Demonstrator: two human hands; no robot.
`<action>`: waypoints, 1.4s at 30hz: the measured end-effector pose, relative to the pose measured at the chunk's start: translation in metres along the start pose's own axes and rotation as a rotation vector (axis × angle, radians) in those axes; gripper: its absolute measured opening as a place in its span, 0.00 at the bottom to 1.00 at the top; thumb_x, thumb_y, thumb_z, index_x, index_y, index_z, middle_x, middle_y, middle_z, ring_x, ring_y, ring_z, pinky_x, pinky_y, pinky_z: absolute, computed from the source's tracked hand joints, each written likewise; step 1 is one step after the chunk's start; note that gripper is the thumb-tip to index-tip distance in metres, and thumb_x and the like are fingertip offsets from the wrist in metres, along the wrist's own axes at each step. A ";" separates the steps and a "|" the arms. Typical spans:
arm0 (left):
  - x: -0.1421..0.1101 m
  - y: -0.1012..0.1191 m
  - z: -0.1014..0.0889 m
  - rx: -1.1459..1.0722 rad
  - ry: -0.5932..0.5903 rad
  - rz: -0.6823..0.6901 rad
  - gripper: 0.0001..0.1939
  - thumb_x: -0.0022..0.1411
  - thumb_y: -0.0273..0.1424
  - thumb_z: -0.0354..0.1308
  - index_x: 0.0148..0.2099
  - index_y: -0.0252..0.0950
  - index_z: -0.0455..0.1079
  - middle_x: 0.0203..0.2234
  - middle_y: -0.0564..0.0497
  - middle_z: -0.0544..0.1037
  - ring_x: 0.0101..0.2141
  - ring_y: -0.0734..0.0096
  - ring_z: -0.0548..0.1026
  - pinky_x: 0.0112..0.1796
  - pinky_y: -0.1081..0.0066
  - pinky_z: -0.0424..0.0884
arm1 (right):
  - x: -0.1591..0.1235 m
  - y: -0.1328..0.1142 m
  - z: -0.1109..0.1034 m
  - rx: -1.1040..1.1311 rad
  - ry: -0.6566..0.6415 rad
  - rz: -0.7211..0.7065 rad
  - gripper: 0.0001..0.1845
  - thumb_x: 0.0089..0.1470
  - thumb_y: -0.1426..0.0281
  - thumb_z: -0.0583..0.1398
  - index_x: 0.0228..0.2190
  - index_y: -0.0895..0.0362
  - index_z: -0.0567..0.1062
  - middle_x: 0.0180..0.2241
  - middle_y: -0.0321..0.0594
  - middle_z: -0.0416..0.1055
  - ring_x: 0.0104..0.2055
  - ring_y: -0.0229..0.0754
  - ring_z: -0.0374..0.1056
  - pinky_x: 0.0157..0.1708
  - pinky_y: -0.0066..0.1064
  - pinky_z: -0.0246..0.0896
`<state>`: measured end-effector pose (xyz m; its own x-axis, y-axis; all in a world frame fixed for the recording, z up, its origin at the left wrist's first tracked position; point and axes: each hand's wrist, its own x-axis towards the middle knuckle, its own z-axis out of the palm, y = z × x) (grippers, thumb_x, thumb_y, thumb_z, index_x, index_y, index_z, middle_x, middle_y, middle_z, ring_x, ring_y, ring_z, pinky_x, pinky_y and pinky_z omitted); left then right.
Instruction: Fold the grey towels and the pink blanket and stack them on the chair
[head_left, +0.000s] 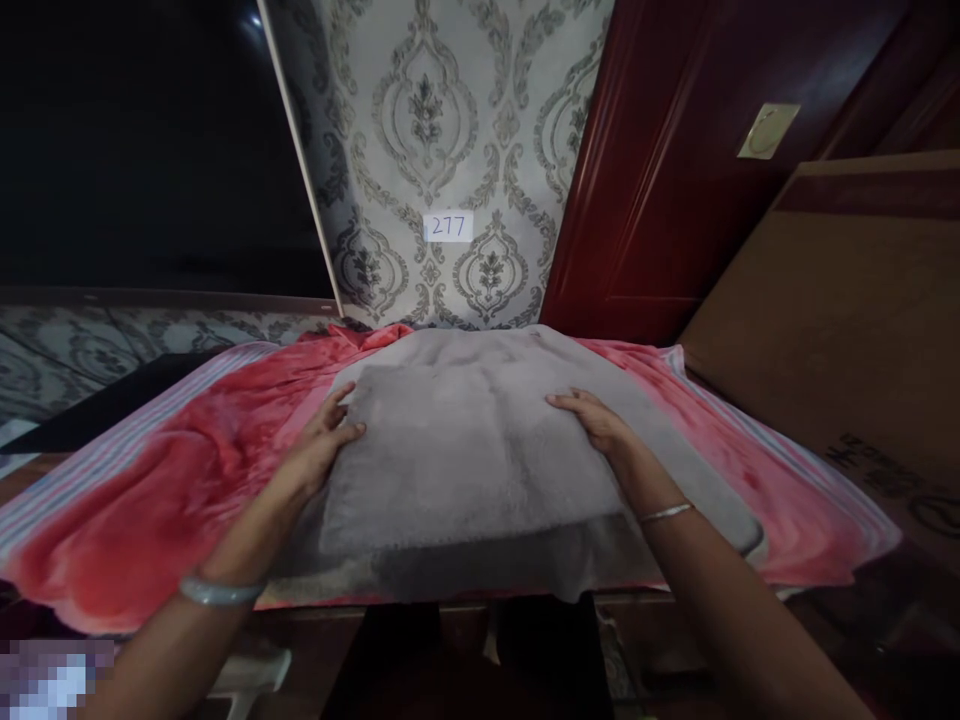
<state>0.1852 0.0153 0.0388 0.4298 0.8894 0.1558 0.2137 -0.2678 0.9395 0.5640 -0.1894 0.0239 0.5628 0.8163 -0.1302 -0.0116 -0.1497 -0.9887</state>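
Grey cloth (450,460) lies between the hands, over a red blanket (165,480) that shows leftward. The left hand (322,440), thumb and fingertips apart, borders its left edge; the right hand (604,425) rests at its right side, perhaps to keep it flat. There, hidden lower fingers mean I cannot tell whether they clamp it.

Two hands (319,447), two bangles (223,592), one box (847,300)
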 end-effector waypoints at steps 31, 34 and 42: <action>0.042 -0.038 0.103 1.134 -0.343 0.240 0.37 0.73 0.49 0.42 0.76 0.34 0.53 0.74 0.35 0.51 0.73 0.45 0.48 0.68 0.38 0.42 | 0.004 0.051 0.125 -1.271 0.015 -0.251 0.35 0.71 0.51 0.49 0.71 0.53 0.58 0.74 0.49 0.47 0.75 0.59 0.41 0.69 0.58 0.41; 0.041 -0.043 0.102 1.133 -0.351 0.232 0.38 0.74 0.49 0.41 0.76 0.32 0.51 0.74 0.35 0.50 0.74 0.45 0.47 0.68 0.38 0.41 | 0.005 0.058 0.123 -1.274 0.001 -0.237 0.35 0.71 0.50 0.48 0.72 0.53 0.57 0.74 0.49 0.44 0.76 0.59 0.39 0.69 0.58 0.40; 0.044 -0.039 0.099 1.113 -0.346 0.246 0.37 0.74 0.48 0.41 0.76 0.33 0.51 0.74 0.35 0.49 0.73 0.46 0.48 0.68 0.39 0.45 | 0.004 0.058 0.106 -1.296 -0.009 -0.234 0.34 0.72 0.53 0.47 0.72 0.54 0.56 0.74 0.50 0.44 0.76 0.54 0.40 0.70 0.53 0.41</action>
<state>0.2822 0.0285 -0.0212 0.7431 0.6678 0.0434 0.6630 -0.7435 0.0880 0.4777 -0.1360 -0.0414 0.4372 0.8989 0.0278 0.8834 -0.4235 -0.2006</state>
